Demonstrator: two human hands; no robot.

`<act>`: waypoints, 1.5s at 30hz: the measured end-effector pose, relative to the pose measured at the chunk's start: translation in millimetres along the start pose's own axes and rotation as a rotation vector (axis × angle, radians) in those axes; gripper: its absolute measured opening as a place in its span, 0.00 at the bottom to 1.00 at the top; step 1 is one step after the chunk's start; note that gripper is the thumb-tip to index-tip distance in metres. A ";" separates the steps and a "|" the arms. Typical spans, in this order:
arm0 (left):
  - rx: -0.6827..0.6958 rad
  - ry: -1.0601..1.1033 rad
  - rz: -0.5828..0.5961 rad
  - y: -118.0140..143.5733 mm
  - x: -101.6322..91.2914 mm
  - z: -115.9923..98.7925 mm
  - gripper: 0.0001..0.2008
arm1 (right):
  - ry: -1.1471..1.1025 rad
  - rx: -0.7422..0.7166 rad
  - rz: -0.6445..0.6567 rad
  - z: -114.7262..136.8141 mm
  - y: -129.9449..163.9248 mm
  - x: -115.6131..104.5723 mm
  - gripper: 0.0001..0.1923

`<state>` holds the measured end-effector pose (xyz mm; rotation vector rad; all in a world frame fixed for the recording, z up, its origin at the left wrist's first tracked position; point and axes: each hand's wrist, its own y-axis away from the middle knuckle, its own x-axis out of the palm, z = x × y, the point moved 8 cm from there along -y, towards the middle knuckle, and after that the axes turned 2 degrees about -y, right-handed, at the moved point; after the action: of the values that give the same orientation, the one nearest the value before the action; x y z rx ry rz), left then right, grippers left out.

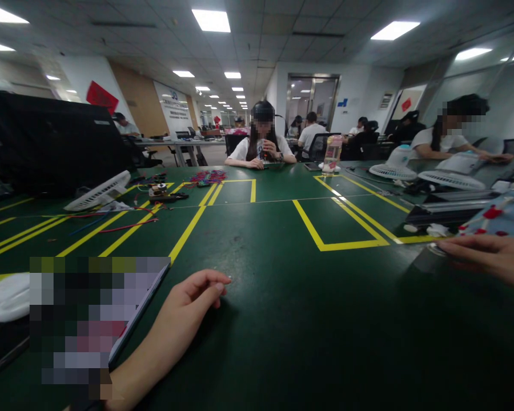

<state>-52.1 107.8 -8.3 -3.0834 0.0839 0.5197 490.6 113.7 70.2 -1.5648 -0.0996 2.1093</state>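
My left hand (pixel 197 291) hovers over or rests on the green table (pixel 274 319), its fingers curled and thumb against the index finger. A tiny glint shows at its fingertips, too small to name. Beside its forearm lies a flat, blurred-out screen-like device (pixel 141 308) with a dark edge. At the far right my right hand (pixel 488 254) pinches a small pale thing (pixel 435 247) between thumb and fingers; its kind is unclear. A greyish patch lies on the table just below those fingertips.
Yellow tape (pixel 351 246) marks the table. At left are a black monitor (pixel 47 142), a white fan (pixel 98 191) and loose wires (pixel 128 226). A wire bundle (pixel 208 177), a bottle (pixel 332 155) and fans (pixel 449 177) stand farther back. Across the table sits a person (pixel 261 142).
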 end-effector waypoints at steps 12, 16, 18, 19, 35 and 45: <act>0.023 -0.116 -0.026 -2.0 5.3 -7.4 0.08 | -0.575 -0.103 0.308 124.3 63.8 43.4 0.23; 0.019 -0.164 -0.025 0.9 7.3 -14.5 0.08 | -0.778 -0.466 0.560 239.1 124.6 70.9 0.19; 0.033 -0.200 -0.014 1.5 8.3 -15.5 0.08 | -0.806 -0.556 0.597 270.3 143.0 79.4 0.16; 0.042 -0.219 -0.007 1.6 9.0 -15.0 0.08 | -0.816 -0.574 0.604 278.2 148.4 83.4 0.15; 0.422 -0.409 0.160 12.5 64.7 -95.9 0.07 | -1.008 -0.475 0.791 279.1 159.1 111.9 0.18; 0.319 -0.410 0.170 3.2 63.8 -56.5 0.05 | -0.841 -0.560 0.609 269.3 156.2 101.1 0.20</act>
<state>26.4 100.1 24.2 -2.6163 0.3827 1.0201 168.8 85.6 17.1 -0.8842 -0.6075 3.3320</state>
